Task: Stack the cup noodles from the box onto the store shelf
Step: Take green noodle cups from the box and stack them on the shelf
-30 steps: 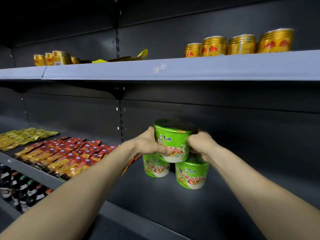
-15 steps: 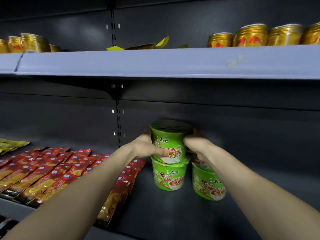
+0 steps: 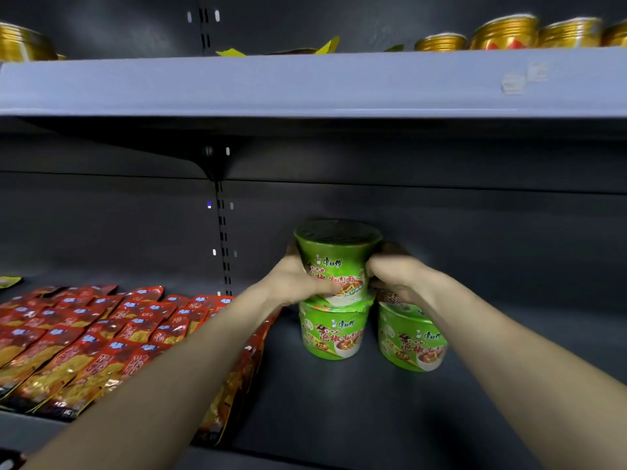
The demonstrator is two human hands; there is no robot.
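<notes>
Store shelf [image 3: 339, 422]: dark deck, mostly bare at the 6 o'clock side of the cups. Upper shelf [image 3: 305, 86] well overhead, with gold cans [image 3: 505, 32] on it; headroom looks ample.

Red packets [image 3: 101, 334]: a fanned bed at 9 o'clock of the cups, its near edge just beside the left forearm.

Cups: upper cup [image 3: 339, 259] sits on the lower cup [image 3: 334, 334], base on lid, and appears slightly tilted. Third cup [image 3: 412, 340] stands alone at 3 o'clock, just beside the lower one. The box is out of view.

Left hand [image 3: 291, 279] and right hand [image 3: 397, 273] clasp the upper cup from 9 and 3 o'clock. The fingers [image 3: 375, 268] curl round its wall, and the left thumb lies across the label. Tips behind the cup are hidden.

Judgement: seating step. Centre the base inside the lower lid's rim and level it, keeping the squeeze light since the walls probably flex. Test with a small wobble, then let go of both sides together, drawing straight back toward 6 o'clock. Keep the right wrist clear of the third cup's lid.
</notes>
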